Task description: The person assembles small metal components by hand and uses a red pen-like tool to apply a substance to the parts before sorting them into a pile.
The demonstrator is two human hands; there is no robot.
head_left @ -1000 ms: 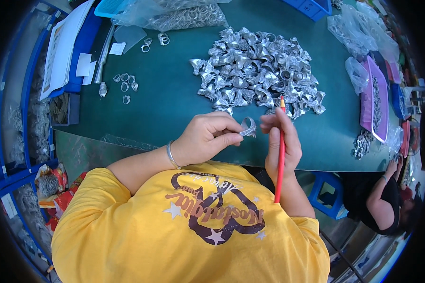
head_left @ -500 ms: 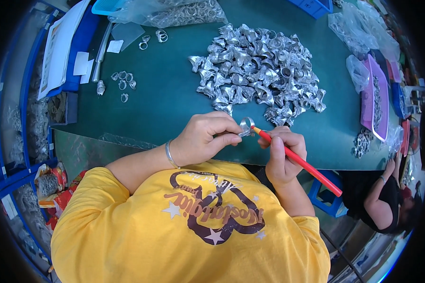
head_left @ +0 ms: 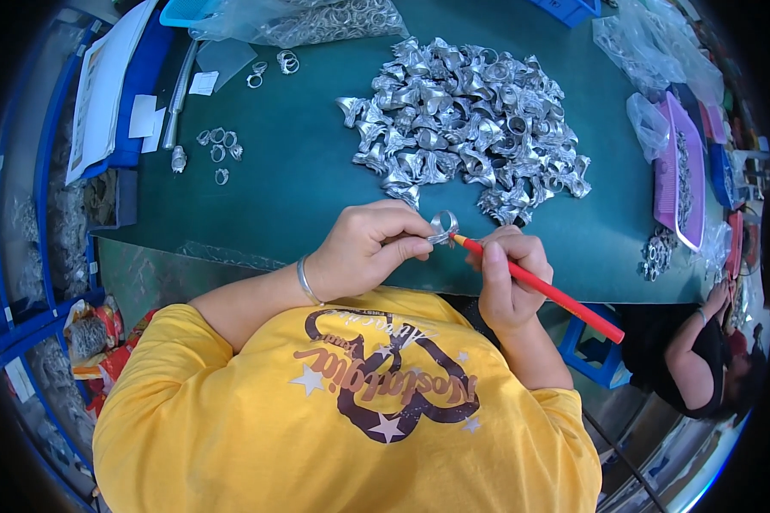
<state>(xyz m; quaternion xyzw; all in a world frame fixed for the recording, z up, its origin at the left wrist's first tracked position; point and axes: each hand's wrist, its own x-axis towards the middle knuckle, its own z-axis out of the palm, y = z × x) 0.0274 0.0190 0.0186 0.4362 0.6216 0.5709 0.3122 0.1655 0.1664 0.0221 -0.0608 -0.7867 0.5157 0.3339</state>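
- At the far left, blue shelving holds clear bags, their contents too blurred to tell.
- Next to it, white sheets lean against a blue holder at the table's left edge.
- White paper slips lie just beside the holder, and a slender metal rod lies to their right, with one silver ring near its lower end.
- Right of the rod, a loose group of small rings rests on the green table; a few more rings lie farther back, near a small white label.
- At the back, a clear bag full of rings lies on the table.
- The left hand, with a silver bracelet at the wrist, pinches a silver ring between thumb and forefinger, holding it above the table near its front edge.
- Behind the ring, a large heap of silver rings spreads over the table, the pieces lying at all angles.
- The right hand closes around a red pencil, whose tip points left and meets the held ring, as far as can be told; its blunt end slants toward the person's right.
- Below the table edge stands a blue stool, partly hidden.
- Farther right, a purple basket holds small metal pieces, with a cluster of rings just beside it.
- At the right rim sits another person in black.
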